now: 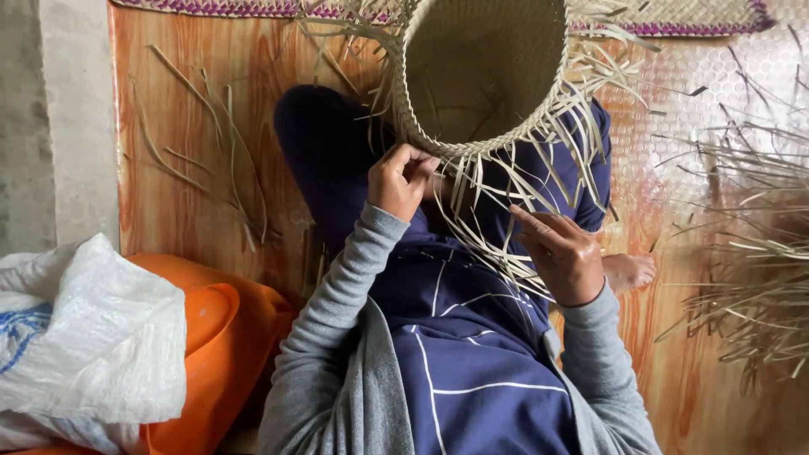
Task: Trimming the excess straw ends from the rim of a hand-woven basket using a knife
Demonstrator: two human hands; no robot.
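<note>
Straw basket point(484, 67) on lap, left hand point(400, 179) pinched on its rim, right hand point(563, 253) half-open, fingers touching loose strips point(497, 219)

A woven basket point(480, 72) is pinched at its rim by the left hand point(399, 179); loose strips point(493, 227) are touched by the right hand point(563, 253).

A grey knitted cardigan is worn open at the front, its ribbed sleeves reaching down to both wrists; beneath it, dark navy fabric crossed by thin white lines in a wide check is seen over the torso and lap; the same navy cloth is drawn over the knees; the left hand point(401, 179) and right hand point(563, 255) are left uncovered, without rings or bands; one bare foot point(629, 270) is shown unshod.
</note>
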